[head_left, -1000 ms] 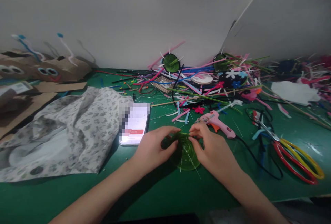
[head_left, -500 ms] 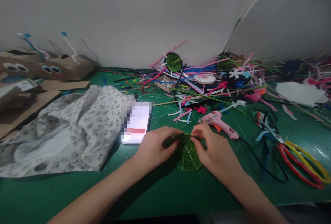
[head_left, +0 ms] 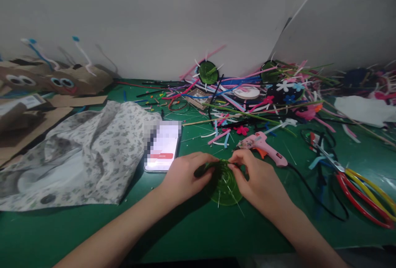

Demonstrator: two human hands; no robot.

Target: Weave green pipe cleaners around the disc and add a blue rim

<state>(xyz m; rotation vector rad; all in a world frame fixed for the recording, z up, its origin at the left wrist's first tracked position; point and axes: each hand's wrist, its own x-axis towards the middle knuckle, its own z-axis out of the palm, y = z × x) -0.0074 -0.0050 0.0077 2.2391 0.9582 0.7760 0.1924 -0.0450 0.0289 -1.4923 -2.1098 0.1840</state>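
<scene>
A round green coiled disc (head_left: 224, 185), with thin pale strands across its surface, lies on the green table in front of me. My left hand (head_left: 187, 175) grips its far-left edge, thumb and fingers curled around the rim. At the far edge, my right hand (head_left: 252, 173) pinches the rim between thumb and fingertips. The fingertips of both hands are close together there, and they partly cover the disc's edge. Just beyond my right hand rests a pink glue gun (head_left: 262, 146). A lit phone (head_left: 163, 144) lies beyond my left hand.
Patterned cloth (head_left: 102, 152) spreads across the left, near cardboard figures with eyes (head_left: 63, 84). Coloured pipe cleaners (head_left: 235, 103) are heaped along the back wall. Red-and-yellow-handled scissors (head_left: 355, 181) lie at the right beside the glue gun's black cord (head_left: 312, 193).
The view has shifted very slightly, so the scissors and glue gun appear a little farther right. Both hands keep nearly the same hold on the disc.
</scene>
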